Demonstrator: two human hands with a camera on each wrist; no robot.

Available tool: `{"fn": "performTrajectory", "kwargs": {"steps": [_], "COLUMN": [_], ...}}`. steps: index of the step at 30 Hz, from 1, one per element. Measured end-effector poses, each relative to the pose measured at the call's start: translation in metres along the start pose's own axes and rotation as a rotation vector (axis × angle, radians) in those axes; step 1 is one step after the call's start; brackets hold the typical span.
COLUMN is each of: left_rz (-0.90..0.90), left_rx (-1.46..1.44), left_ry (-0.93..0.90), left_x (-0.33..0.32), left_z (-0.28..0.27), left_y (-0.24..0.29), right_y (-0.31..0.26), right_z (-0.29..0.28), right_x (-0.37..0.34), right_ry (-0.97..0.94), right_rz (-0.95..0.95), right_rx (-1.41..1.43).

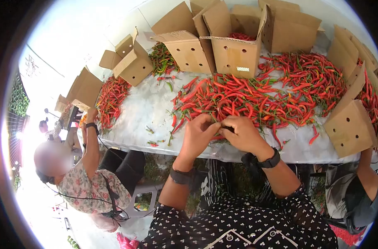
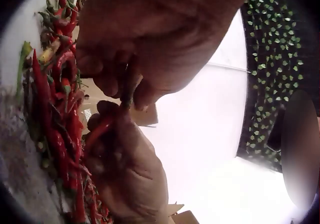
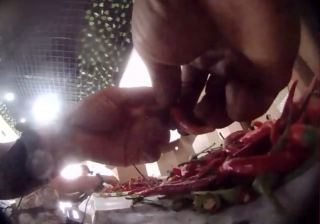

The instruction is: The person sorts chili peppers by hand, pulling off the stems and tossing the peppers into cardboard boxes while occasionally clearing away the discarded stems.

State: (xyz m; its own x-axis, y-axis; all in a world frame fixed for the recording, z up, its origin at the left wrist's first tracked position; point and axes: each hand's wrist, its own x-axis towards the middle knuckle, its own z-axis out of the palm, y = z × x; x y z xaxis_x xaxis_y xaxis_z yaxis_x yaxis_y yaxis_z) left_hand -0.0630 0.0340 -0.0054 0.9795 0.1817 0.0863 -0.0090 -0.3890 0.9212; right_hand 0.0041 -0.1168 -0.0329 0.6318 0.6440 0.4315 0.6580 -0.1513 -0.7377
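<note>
Just over the near edge of the chili heap [image 1: 239,99], my two hands meet fingertip to fingertip. A slim red chili pepper [image 2: 101,130] runs between them. In the left wrist view, my left hand [image 1: 196,135] pinches its greenish stem end [image 2: 129,91]. Lower in that view, my right hand [image 1: 245,135] has its fingers curled round the red body. The right wrist view shows the red part [image 3: 189,124] below my right fingers, beside the left fingertips. From the head camera the pepper is mostly hidden by the fingers.
Open cardboard boxes [image 1: 232,56] line the table's far side, one holding chilies. Another box [image 1: 349,128] stands at the right. Smaller piles [image 1: 113,99] lie left. A seated person [image 1: 87,182] works at the left; another person's arm [image 1: 367,176] shows at the right.
</note>
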Motion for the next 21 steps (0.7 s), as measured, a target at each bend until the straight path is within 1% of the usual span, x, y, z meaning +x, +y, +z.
{"fn": "performTrajectory", "kwargs": {"steps": [1,2,4,5,6,7,8,9,10,11,12,13,14,15,16,18,19,21], "left_rz": [0.02,0.016,0.175,0.173,0.303,0.433,0.434,0.343,0.25,0.355,0.354,0.324,0.295,0.255,0.256,0.021,0.023,-0.018], "left_rx": [-0.059,-0.056,0.196,0.198,0.409,0.621,0.624,0.69,0.755,0.799,0.802,0.758,0.71,0.822,0.82,0.79,0.789,0.724], "left_ry": [0.002,-0.001,0.173,0.173,0.334,0.496,0.497,0.564,0.629,0.626,0.625,0.499,0.374,0.302,0.302,0.23,0.229,0.151], "left_x": [0.001,-0.002,-0.007,-0.007,-0.007,-0.008,-0.01,-0.012,-0.014,-0.015,-0.017,-0.019,-0.02,-0.018,-0.018,-0.016,-0.014,-0.01], "left_z": [0.002,0.005,0.007,0.005,-0.001,-0.007,-0.015,-0.025,-0.032,-0.035,-0.033,-0.028,-0.022,-0.018,-0.013,-0.006,-0.006,-0.009], "left_y": [-0.005,-0.004,-0.002,-0.002,-0.004,-0.006,-0.009,-0.012,-0.015,-0.018,-0.022,-0.028,-0.032,-0.033,-0.032,-0.028,-0.028,-0.03], "right_y": [0.0,-0.002,-0.006,-0.009,-0.011,-0.011,-0.01,-0.009,-0.005,0.0,0.002,-0.001,0.001,0.004,0.007,0.008,0.007,0.001], "right_z": [0.0,0.0,0.002,0.003,0.004,0.002,-0.001,-0.004,-0.009,-0.016,-0.019,-0.016,-0.015,-0.015,-0.014,-0.011,-0.01,-0.006], "right_x": [-0.001,-0.002,-0.003,-0.004,-0.004,-0.005,-0.004,-0.003,-0.001,0.001,0.002,0.003,0.002,0.001,0.001,0.001,0.001,0.001], "right_ry": [0.002,-0.005,-0.011,-0.002,0.005,0.004,0.016,0.029,0.03,0.046,0.06,0.161,0.16,0.134,0.108,0.095,0.075,0.045], "right_rz": [0.004,0.018,0.033,0.082,0.13,0.128,0.196,0.265,0.265,0.338,0.41,0.491,0.492,0.519,0.544,0.535,0.566,0.62], "right_rx": [0.004,-0.002,-0.004,0.029,0.06,0.062,0.191,0.321,0.324,0.566,0.808,0.973,0.973,1.056,1.137,1.129,1.1,1.051]}}
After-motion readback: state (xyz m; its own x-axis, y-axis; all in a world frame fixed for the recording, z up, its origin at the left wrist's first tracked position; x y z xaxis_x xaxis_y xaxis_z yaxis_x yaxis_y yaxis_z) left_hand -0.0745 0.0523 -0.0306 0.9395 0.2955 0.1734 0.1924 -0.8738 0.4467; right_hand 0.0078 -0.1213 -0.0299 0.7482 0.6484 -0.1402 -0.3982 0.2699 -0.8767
